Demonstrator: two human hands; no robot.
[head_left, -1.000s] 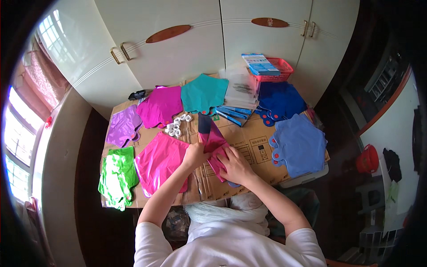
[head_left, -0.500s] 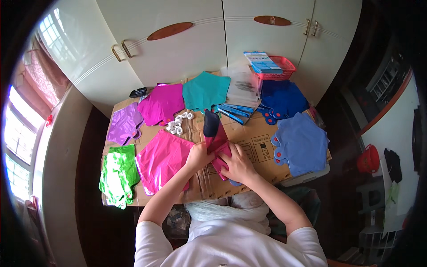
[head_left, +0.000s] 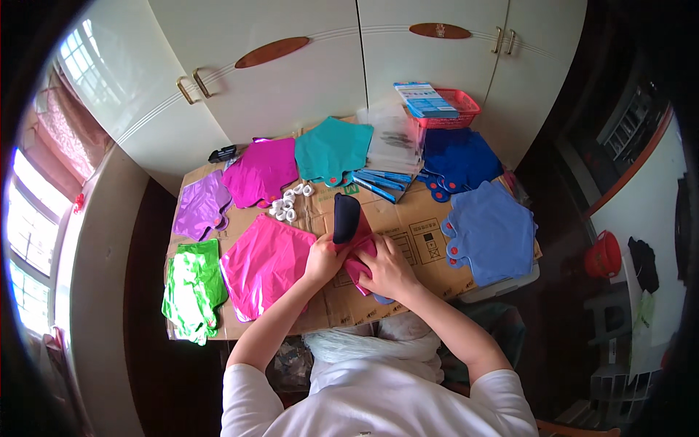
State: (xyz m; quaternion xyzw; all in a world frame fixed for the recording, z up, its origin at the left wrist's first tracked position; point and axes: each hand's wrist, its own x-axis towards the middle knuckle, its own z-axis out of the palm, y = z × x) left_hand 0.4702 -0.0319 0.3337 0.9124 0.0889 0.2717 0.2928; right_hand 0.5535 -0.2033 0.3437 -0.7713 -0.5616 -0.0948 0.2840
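My left hand [head_left: 325, 259] and my right hand [head_left: 386, 269] meet over the near middle of the table, both closed on a folded pink sheet piece [head_left: 360, 239]. A dark navy part [head_left: 346, 217] of it stands up between them, pointing away from me. Fingers of my right hand press onto its pink side; its lower end is partly hidden. Just left of my left hand lies a shiny pink flat piece [head_left: 266, 269] with angled corners. A small bit of blue [head_left: 382, 298] shows below my right hand.
Around the cardboard-covered table [head_left: 342, 309] lie green [head_left: 191, 284], lilac [head_left: 200, 204], magenta [head_left: 261, 171], teal [head_left: 333, 149], navy [head_left: 462, 160] and light blue [head_left: 489, 233] pieces. White rings [head_left: 287, 207], blue pens [head_left: 382, 186], clear bags [head_left: 393, 142] and a red basket [head_left: 466, 109] sit among them.
The navy part in my hands has turned slightly and shows broader. Both hands keep their grip nearly in place. The whole view has shifted a little.
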